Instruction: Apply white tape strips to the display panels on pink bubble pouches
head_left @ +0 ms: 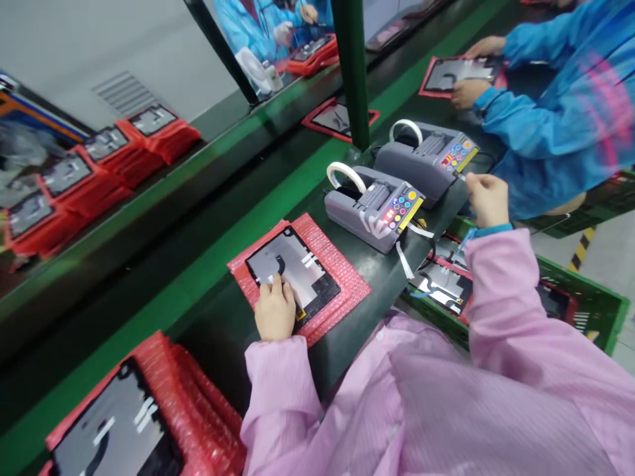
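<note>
A flat device panel (302, 264), silver-grey with black edges and white tape strips, lies on red bubble-wrap sheets (342, 277) in front of me. My left hand (275, 309) rests on its near left part, fingertips down beside a short black cable (280, 264). My right hand (489, 198) is closed in a pinch at the front outlet of the farther tape dispenser (421, 155), on a small pale strip of tape (462, 177). Closer to me stands a second tape dispenser (372, 201), with white strips (405, 261) hanging off its front.
A stack of wrapped panels (198, 403) sits at lower left; more stacks (109, 158) line the raised shelf. A green crate (590, 301) holding panels is below my right arm. A green post (351, 73) rises behind the dispensers. At right, a co-worker in blue (555, 119) handles another panel.
</note>
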A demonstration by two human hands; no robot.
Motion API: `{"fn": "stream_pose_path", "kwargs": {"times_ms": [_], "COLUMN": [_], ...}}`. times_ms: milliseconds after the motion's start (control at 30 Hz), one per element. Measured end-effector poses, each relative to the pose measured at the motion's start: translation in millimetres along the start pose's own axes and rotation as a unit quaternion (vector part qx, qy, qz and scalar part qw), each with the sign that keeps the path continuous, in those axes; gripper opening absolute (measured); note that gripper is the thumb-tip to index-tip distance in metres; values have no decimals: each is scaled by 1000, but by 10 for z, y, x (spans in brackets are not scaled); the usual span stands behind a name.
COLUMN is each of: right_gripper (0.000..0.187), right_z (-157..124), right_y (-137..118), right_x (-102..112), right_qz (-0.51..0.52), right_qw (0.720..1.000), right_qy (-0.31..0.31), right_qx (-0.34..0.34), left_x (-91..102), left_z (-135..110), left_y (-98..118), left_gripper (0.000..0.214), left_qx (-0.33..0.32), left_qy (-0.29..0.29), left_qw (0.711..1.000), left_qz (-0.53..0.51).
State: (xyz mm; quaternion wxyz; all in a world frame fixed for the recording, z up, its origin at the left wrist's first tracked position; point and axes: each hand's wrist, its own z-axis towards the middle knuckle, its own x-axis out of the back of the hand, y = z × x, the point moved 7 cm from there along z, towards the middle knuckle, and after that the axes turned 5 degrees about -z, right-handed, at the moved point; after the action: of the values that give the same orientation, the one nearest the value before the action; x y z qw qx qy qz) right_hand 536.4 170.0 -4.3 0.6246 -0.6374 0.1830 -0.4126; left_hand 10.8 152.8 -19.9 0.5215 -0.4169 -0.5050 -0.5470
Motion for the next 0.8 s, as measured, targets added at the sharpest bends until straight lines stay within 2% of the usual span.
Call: {"fn": "stream_pose_path", "kwargs": {"times_ms": [33, 100, 200, 267, 300, 333, 400, 433, 467, 567, 633, 700, 800], "right_gripper": [21, 16, 6, 6, 4, 4, 10, 14, 16, 16, 18, 19, 19], "right_z": [48, -69, -673, -1189, -1433, -1666, -2087, -2253, -2369, -2513, -2559, -2606, -2659], "right_y": [-13, -180, -710, -1163, -1375, -1562, -1793, -1830, -1823, -1626, -1452, -1319, -1233], "right_x": [11, 123, 301, 228, 73, -196, -888, -1271, -1648, -2656, -3113, -3349, -3413], "right_qz": [1, 0, 54, 95, 102, 99, 79, 61, 38, -60, -124, -170, -209], "right_qw": [1000, 998, 992, 983, 978, 965, 916, 886, 864, 832, 814, 799, 798], "right_qy": [13, 60, 88, 40, -19, -118, -308, -382, -428, -470, -481, -488, -472], "right_qx": [-11, -1, 74, 151, 184, 211, 245, 256, 264, 289, 300, 308, 312], "left_x": [3, 2, -16, -31, -39, -50, -77, -89, -99, -116, -120, -119, -120], "left_z": [0, 12, 43, 58, 64, 68, 77, 82, 89, 112, 124, 133, 142], "left_y": [8, 27, 38, 30, 23, 15, 1, -5, -9, -18, -27, -35, -37], "left_gripper": [49, 49, 50, 51, 51, 51, 50, 50, 50, 51, 51, 51, 51], "left_qx": [-1, -4, -3, 0, 2, 3, 4, 2, 1, -7, -10, -8, -2], "left_qy": [-1, -10, -28, -37, -40, -45, -57, -63, -67, -73, -73, -73, -84], "left_qw": [1000, 1000, 999, 998, 998, 998, 997, 997, 997, 997, 997, 997, 996], "left_qz": [7, 24, 46, 52, 53, 53, 47, 42, 38, 22, 9, -6, -20]}}
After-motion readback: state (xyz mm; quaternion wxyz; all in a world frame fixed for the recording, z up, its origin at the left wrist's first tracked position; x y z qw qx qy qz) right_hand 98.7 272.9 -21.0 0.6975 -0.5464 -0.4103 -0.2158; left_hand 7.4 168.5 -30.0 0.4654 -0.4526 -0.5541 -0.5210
